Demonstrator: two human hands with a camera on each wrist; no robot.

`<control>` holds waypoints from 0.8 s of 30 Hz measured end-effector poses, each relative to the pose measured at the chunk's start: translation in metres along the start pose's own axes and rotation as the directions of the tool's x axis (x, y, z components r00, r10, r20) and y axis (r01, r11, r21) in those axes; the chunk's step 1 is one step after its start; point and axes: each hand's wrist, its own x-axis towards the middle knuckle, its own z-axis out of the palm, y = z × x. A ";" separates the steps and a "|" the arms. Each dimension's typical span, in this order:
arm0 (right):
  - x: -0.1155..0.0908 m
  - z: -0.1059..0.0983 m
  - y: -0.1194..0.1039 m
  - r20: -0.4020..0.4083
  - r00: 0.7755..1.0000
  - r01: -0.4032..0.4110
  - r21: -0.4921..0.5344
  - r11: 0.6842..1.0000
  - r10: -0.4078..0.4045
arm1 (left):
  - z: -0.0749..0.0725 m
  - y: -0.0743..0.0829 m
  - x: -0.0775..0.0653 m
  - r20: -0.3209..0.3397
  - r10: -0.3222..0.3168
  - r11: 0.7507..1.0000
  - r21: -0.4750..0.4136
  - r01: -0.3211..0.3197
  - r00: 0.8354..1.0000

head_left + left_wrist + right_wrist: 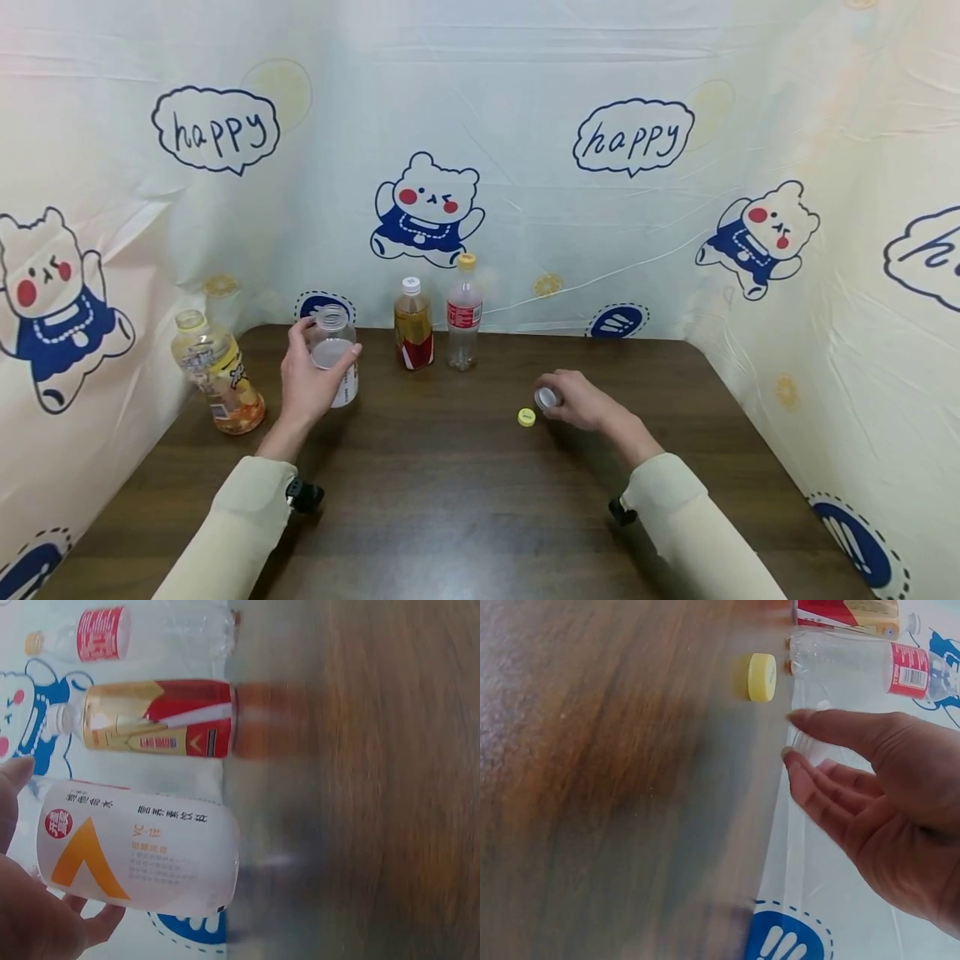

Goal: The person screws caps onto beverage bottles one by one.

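Note:
My left hand (pixel 306 379) grips a capless clear bottle (pixel 345 387) with a white label; an orange chevron shows on the label (pixel 139 847) in the left wrist view. Whether its base touches the table I cannot tell. On the right, my right hand (pixel 588 404) pinches a whitish round cap (pixel 547 398) between thumb and fingers, just above the table. That cap is mostly hidden in the right wrist view, where the thumb and fingertips nearly meet. Beside this hand, a yellow cap (pixel 527 417) lies on the wood, also seen as a yellow cap (pixel 762 677) from the wrist.
A capless bottle with a yellow label (pixel 225 375) stands left of my left hand. At the back are a white-capped amber drink bottle (pixel 414 329) and a clear bottle with a red label (pixel 465 317) and yellow cap. Printed cloth (pixel 525 192) hangs around the brown table (pixel 450 500).

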 end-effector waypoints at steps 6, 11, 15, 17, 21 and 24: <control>0.000 -0.003 -0.006 0.002 0.999 -0.048 0.091 0.995 0.048 | 0.012 0.007 -0.006 0.088 0.032 0.999 0.005 -0.033 0.996; 0.000 -0.005 -0.009 -0.012 0.999 -0.051 0.103 0.993 0.052 | 0.020 0.011 -0.013 0.138 0.048 0.999 0.004 -0.049 0.989; -0.001 -0.008 -0.011 -0.030 0.999 -0.039 0.103 0.994 0.042 | 0.027 0.012 -0.017 0.175 0.055 0.998 0.024 -0.060 0.983; -0.002 -0.009 -0.013 -0.031 0.999 -0.032 0.106 0.994 0.036 | 0.029 0.012 -0.018 0.188 0.059 0.997 0.033 -0.066 0.980; -0.004 -0.011 -0.015 -0.035 0.999 -0.015 0.122 0.992 0.019 | 0.033 0.012 -0.019 0.209 0.066 0.997 0.021 -0.071 0.976; -0.005 -0.013 -0.018 -0.046 0.999 0.007 0.136 0.991 -0.001 | 0.036 0.014 -0.020 0.226 0.072 0.997 0.007 -0.075 0.971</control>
